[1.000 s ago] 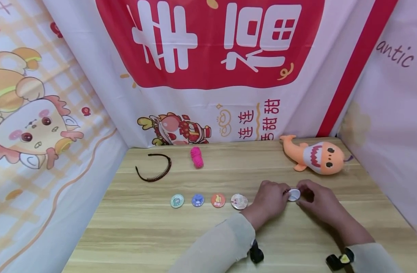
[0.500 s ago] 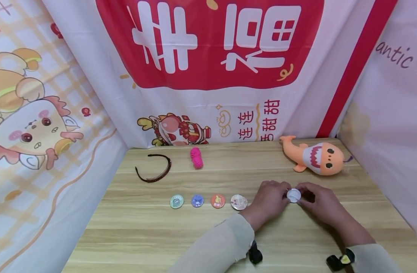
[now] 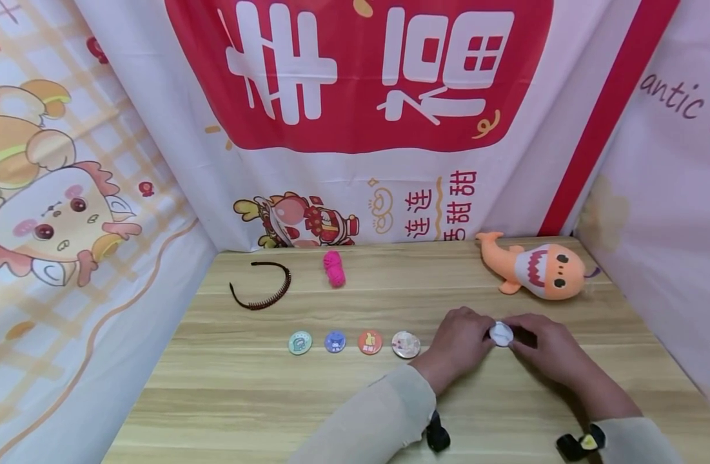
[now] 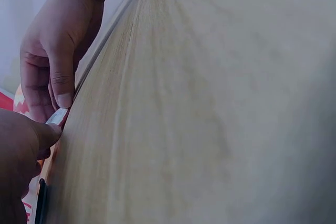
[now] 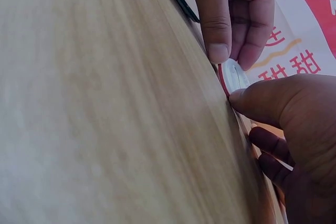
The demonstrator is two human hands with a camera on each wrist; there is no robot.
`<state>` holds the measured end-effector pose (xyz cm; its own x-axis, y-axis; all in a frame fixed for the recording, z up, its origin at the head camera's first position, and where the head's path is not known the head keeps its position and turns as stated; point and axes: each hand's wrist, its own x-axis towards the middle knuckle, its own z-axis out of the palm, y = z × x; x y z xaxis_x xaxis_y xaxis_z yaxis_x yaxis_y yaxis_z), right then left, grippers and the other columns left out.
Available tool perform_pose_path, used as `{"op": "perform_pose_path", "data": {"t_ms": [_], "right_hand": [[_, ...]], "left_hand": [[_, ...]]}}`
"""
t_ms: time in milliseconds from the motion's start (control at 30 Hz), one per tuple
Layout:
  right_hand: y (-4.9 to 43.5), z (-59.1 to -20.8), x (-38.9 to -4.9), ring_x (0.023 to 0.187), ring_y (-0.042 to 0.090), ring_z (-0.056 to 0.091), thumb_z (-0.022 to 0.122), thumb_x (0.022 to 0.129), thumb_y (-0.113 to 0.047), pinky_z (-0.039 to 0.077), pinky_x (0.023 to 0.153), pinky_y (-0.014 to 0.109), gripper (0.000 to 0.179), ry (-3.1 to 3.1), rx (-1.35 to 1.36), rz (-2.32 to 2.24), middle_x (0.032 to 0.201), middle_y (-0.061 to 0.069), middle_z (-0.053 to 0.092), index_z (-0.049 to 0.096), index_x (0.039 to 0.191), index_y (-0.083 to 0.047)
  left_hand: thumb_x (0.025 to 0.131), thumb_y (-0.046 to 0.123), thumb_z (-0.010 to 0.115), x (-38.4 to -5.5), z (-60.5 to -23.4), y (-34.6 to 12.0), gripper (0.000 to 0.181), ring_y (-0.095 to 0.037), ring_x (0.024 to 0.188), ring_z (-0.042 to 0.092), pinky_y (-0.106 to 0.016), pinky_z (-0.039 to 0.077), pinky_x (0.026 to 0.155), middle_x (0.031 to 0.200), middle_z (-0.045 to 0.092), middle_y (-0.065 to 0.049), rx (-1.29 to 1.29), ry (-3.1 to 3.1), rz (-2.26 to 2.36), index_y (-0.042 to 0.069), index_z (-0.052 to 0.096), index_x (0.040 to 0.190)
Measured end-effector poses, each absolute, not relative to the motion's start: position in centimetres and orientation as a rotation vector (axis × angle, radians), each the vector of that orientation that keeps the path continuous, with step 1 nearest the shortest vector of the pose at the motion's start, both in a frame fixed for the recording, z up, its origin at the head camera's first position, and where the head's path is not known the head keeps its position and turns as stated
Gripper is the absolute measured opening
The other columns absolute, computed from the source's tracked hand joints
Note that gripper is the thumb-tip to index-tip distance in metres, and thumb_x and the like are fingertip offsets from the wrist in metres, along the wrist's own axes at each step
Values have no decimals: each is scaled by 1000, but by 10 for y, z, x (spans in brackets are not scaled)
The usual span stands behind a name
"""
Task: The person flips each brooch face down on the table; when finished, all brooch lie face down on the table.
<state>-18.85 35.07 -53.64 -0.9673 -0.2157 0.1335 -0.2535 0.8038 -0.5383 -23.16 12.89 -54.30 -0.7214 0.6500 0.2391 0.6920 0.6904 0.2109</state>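
Since the earlier head view, the round badge [image 3: 502, 334] has been tilting slightly, so its pale face is now showing more fully, and the right hand [image 3: 546, 341] has been slipping a little nearer the person, while the orange plush toy [image 3: 554, 270] is keeping its place on the bench [image 3: 331, 399]. The round badge is sitting nearer the person than the plush toy and a little to its left, between the two hands. The left hand [image 3: 462, 338] is pinching one side of the rim, and the right hand is pinching the other with thumb and finger, both closing narrowly. A thin line is crossing the pale face, possibly a pin; whether the lower edge is touching the bench, I cannot tell. Well to the left of the plush toy and nearer the person, a green badge [image 3: 300, 343], a blue badge [image 3: 335, 341], an orange badge [image 3: 370, 342] and a pale badge [image 3: 405, 345] are lying in a row. Handling this well probably means keeping both grips light and opposite each other, letting one hand be steadying while the other is turning, and keeping thumbs off that line.
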Motion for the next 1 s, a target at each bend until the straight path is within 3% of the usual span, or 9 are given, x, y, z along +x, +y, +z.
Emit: {"op": "perform_pose_path", "data": {"t_ms": [867,1000], "right_hand": [[350,-536,-187,129,45,66,85,96,-18,52,106,70,42,-2938,347,880,135,15,76,76,137,-11],[351,-537,-189,129,44,66,86,95,-18,52,106,70,42,-2936,343,878,134,14,76,76,136,-11]], "left_hand": [[109,45,66,-227,-544,128,17,-7,120,65,-26,48,103,113,78,25,-1117,-2712,-178,38,78,118],[109,44,65,-230,-542,125,22,-8,122,65,-27,48,105,118,78,23,-1141,-2716,-233,36,77,125]]}}
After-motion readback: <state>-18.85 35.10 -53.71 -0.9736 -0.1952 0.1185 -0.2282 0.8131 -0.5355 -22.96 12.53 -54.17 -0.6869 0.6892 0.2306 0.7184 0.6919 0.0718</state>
